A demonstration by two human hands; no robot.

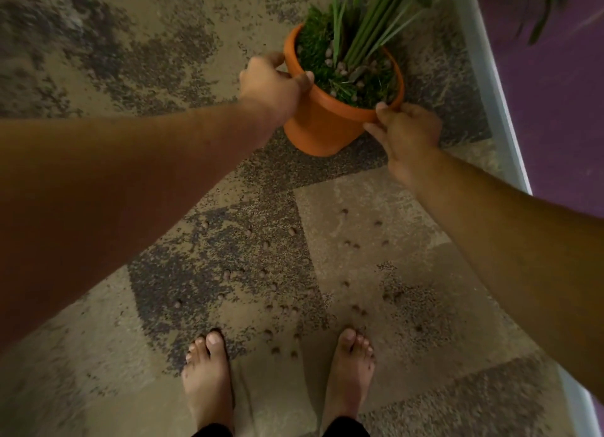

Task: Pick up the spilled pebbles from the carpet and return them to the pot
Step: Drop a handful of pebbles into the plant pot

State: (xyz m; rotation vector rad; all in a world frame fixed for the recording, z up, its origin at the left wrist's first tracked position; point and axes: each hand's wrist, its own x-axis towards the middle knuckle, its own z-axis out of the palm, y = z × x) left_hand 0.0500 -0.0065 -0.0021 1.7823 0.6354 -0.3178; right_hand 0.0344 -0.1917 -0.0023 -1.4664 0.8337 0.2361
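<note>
An orange plant pot (pixel 322 126) stands upright on the patterned carpet (pixel 376 204), filled with green moss, tall stems and a few pebbles. My left hand (pixel 271 83) grips the pot's left rim, thumb over the edge. My right hand (pixel 407 136) pinches the rim on the near right side. Several small brownish pebbles (pixel 292 231) lie scattered on the carpet between the pot and my feet, most of them in the stretch just ahead of my toes.
My two bare feet (pixel 209 381) stand at the bottom of the view, close to the nearest pebbles. A white baseboard (pixel 490 87) and a purple wall run along the right side behind the pot. Carpet stretches away to the left.
</note>
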